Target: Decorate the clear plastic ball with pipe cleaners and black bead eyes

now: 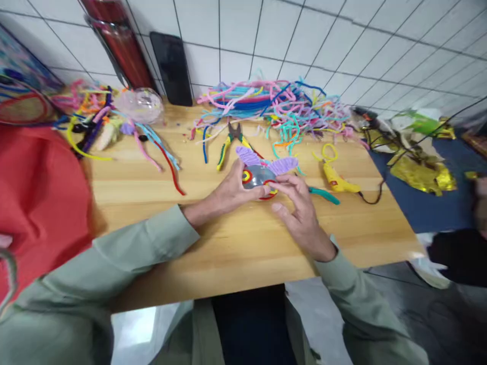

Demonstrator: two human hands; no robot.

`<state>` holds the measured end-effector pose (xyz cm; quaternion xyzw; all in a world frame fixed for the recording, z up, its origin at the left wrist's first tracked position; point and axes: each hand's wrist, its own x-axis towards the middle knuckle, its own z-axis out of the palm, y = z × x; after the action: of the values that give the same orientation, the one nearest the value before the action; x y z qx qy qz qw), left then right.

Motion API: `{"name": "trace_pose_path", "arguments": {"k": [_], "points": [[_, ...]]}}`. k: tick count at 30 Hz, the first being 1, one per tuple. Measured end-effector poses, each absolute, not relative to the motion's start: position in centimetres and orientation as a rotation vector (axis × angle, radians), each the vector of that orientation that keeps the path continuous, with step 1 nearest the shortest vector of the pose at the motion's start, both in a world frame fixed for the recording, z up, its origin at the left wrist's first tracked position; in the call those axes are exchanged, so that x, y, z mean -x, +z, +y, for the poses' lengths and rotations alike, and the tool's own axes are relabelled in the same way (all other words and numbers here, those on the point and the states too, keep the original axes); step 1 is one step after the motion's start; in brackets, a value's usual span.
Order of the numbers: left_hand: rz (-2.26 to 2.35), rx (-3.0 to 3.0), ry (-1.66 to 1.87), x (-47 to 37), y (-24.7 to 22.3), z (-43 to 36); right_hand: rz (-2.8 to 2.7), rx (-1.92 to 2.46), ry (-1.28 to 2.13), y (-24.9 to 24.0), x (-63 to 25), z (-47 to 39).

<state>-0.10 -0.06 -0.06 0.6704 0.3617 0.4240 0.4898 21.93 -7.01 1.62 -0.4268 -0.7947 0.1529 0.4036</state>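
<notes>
My left hand (238, 185) grips a clear plastic ball (259, 176), its thumb along the near side. Two lilac pipe-cleaner ears (283, 165) stick up from the ball's top. On its front are ring-shaped eyes of red and yellow pipe cleaner; the left eye (247, 176) shows fully, while fingers partly cover the right one. My right hand (299, 208) reaches in from the right, fingertips touching the ball by that right eye, thumb held apart. Just behind the ball lie yellow-and-green pliers (230, 142). A teal handle (324, 195) emerges beside my right hand.
A heap of pipe cleaners (262, 99) lies along the tiled wall, near a dark phone (171, 68) and a red flask (119, 43). At right is a corded yellow glue gun (338, 178). Red cloth (41, 187) covers the left side; another clear ball (140, 105) sits at back left.
</notes>
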Motion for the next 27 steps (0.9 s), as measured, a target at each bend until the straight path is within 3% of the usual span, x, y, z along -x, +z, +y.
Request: {"name": "trace_pose_path", "arguments": {"k": [8, 20, 27], "points": [[0.852, -1.62, 1.05, 0.2, -0.2, -0.3, -1.98, 1.068, 0.417, 1.5, -22.0, -7.0], [0.877, -1.586, 1.049, 0.0, 0.2, -0.5, -1.803, 1.079, 0.747, 2.4, -22.1, -6.5], [0.903, -1.543, 1.014, -0.1, 0.2, -0.4, -1.581, 1.033, 0.622, 1.0, -21.7, -6.2]]}}
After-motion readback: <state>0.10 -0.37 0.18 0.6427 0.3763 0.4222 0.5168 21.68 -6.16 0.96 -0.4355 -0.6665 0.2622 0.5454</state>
